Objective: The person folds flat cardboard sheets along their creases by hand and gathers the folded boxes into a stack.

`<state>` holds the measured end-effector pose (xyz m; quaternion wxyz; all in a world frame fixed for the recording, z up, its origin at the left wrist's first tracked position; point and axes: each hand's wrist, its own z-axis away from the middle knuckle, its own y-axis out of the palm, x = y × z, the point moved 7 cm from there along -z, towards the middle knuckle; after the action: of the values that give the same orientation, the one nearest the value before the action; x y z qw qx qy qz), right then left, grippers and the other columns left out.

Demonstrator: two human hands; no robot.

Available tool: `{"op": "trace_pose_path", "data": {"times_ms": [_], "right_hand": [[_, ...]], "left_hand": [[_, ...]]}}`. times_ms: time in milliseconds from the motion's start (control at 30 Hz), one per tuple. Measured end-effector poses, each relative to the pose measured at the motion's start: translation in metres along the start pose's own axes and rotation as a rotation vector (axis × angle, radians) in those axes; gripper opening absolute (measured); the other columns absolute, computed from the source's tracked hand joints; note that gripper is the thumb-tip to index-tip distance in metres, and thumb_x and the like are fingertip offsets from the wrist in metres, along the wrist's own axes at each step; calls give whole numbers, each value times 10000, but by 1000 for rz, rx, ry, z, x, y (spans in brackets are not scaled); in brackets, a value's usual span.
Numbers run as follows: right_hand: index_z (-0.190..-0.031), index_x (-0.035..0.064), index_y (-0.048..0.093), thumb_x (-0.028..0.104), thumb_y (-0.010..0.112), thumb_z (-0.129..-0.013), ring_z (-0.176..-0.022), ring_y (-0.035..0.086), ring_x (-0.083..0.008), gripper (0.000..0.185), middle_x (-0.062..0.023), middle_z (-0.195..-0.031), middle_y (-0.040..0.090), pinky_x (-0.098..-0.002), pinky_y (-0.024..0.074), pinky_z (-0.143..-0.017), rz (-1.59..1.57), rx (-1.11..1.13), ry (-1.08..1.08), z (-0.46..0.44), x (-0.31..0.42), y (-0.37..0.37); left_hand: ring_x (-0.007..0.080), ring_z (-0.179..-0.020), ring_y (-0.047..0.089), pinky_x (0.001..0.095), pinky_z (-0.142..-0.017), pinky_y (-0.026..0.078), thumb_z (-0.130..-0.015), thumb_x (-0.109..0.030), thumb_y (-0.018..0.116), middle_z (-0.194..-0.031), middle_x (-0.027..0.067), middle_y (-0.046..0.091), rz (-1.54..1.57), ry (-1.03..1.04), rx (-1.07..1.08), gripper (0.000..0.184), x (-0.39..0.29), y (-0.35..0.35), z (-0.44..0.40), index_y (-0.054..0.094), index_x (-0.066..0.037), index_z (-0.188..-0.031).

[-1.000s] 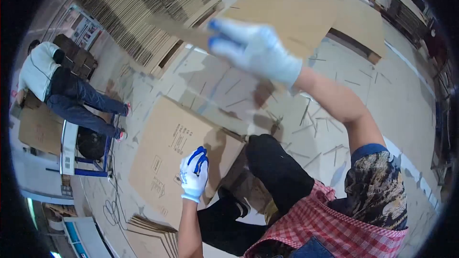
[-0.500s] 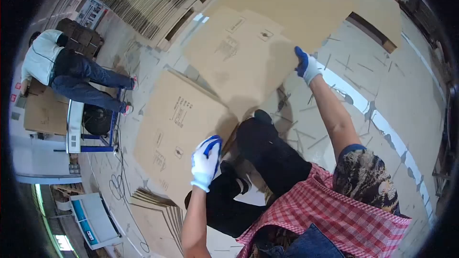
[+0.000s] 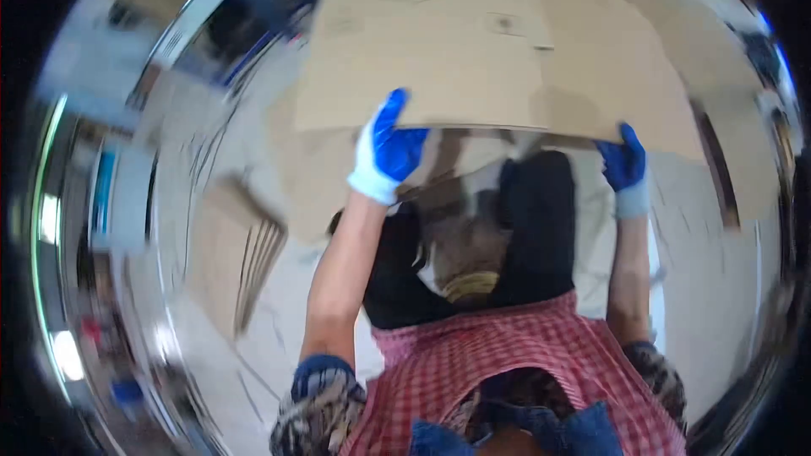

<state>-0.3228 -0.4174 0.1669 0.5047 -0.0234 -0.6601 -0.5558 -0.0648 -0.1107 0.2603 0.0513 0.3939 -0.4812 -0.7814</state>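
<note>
- One checked apron [image 3: 473, 338] is nearest.
- The left hand [image 3: 393, 148], half closed, holds the big cardboard [image 3: 422, 76] by its near edge.
- The right hand [image 3: 625, 165], half closed too, holds it farther right.
- The big cardboard reaches out past both knees [image 3: 545, 190].

One camera, worn on the person's head, looked forward and steeply down. The apron [image 3: 473, 333] spread close along the bottom edge, the left hand [image 3: 390, 148] and right hand [image 3: 623, 159] showed farther out, and the cardboard [image 3: 422, 67] reached the top. The wide lens (black rounded the corners) bent the room at both sides.
</note>
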Motion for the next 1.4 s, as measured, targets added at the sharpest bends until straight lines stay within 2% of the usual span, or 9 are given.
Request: {"op": "trace_pose_path", "data": {"times_ms": [300, 467, 533, 867, 900, 1033, 1133, 1267, 1400], "right_hand": [[-1240, 19, 461, 212, 509, -906, -1072, 555, -317, 389, -167, -1202, 541, -457, 461, -920, 28, 415, 285, -6, -166, 124], [-1280, 22, 418, 269, 573, -868, -1007, 571, -325, 505, -193, -1204, 531, -457, 474, -880, 986, 711, 149, 20, -252, 105], [-1219, 36, 472, 297, 574, -872, -913, 594, -309, 446, -193, -1064, 592, -425, 501, -795, 498, 72, 770, 40, -281, 73], [-1011, 66, 585, 313, 608, -854, -606, 601, -248, 293, -133, -795, 629, -352, 501, -536, 512, 18, 873, 17, -315, 43], [-980, 48, 596, 316, 608, -852, -620, 607, -236, 297, -129, -801, 633, -345, 497, -558, 513, 58, 942, 12, -324, 24], [-1007, 36, 611, 319, 618, -831, -683, 620, -231, 333, -149, -788, 638, -324, 483, -661, 1128, 248, 572, 10, -285, 32], [-1012, 69, 610, 287, 655, -799, -694, 611, -249, 307, -147, -798, 634, -352, 475, -642, 1558, 212, 262, 21, -214, 59], [-1206, 148, 522, 285, 698, -732, -937, 562, -314, 524, -177, -1173, 541, -385, 470, -726, 2044, 255, -658, 24, -144, 117], [-1288, 135, 439, 284, 635, -747, -1051, 494, -302, 594, -166, -1326, 404, -359, 458, -767, 2555, 656, -533, -5, -171, 124]], "left_hand": [[202, -943, 597, 372, -764, 510, -859, -192, 589, -1062, 61, 615, 289, 102, -82, 203, -58, -209, 86, 569, -143, -1056], [257, -911, 599, 393, -780, 497, -736, -489, 692, -989, 152, 604, -172, -312, -846, 687, -13, -353, 132, 466, -60, -1223], [266, -895, 600, 407, -773, 495, -714, -527, 692, -977, 161, 602, -143, -310, -879, 749, -8, -350, 137, 449, -42, -1230], [236, -591, 609, 417, -458, 501, -734, -688, 543, -714, 139, 586, -1180, -227, -1107, 727, -28, -491, 125, 613, -17, -1007], [195, -520, 605, 368, -426, 490, -752, -665, 541, -729, 142, 623, -1061, -333, -1043, 711, -51, -388, 138, 623, 0, -990], [290, -804, 635, 431, -630, 518, -744, -523, 633, -1066, 203, 586, -1656, -630, -843, 598, -84, -324, 110, 551, -100, -1159], [360, -1092, 490, 459, -804, 472, -698, -395, 684, -1219, 157, 486, -2404, 556, -124, 561, -61, -196, 72, 513, -190, -1191], [388, -1227, 315, 487, -924, 393, -693, -317, 668, -1318, 100, 377, -2559, -2, -37, 526, -8, -270, 24, 501, -231, -1184], [426, -1170, 363, 505, -911, 407, -724, -296, 641, -1275, 91, 405, -2523, 330, 16, 471, -2, -307, 26, 502, -263, -1172]]}}
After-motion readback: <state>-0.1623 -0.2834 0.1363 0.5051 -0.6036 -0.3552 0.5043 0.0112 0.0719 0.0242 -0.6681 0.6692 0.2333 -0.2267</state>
